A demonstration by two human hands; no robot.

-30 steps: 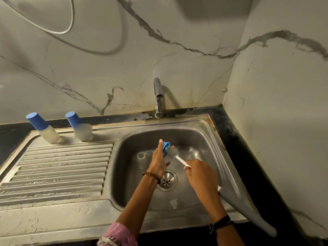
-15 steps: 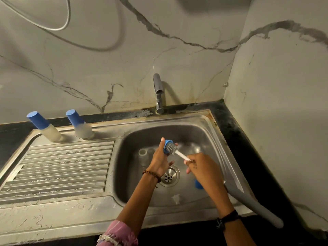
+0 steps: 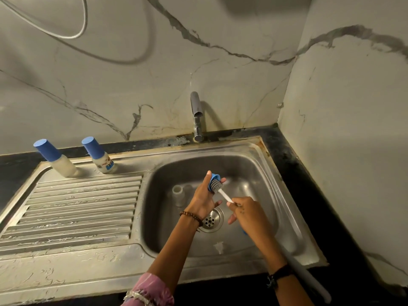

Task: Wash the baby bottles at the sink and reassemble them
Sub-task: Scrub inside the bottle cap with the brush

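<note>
Over the sink basin [image 3: 254,171] I see my left hand [image 3: 202,198] pinching the small blue bottle collar [image 3: 213,178] by its rim, light and probably slippery, while my right hand [image 3: 247,212] grips the brush [image 3: 217,187] handle.

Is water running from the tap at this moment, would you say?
No, the tap shows no stream falling into the sink.

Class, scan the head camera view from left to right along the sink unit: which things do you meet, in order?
Left capped bottle → second capped bottle → clear bottle body standing in the basin → left hand holding the blue ring → brush → right hand.
</note>
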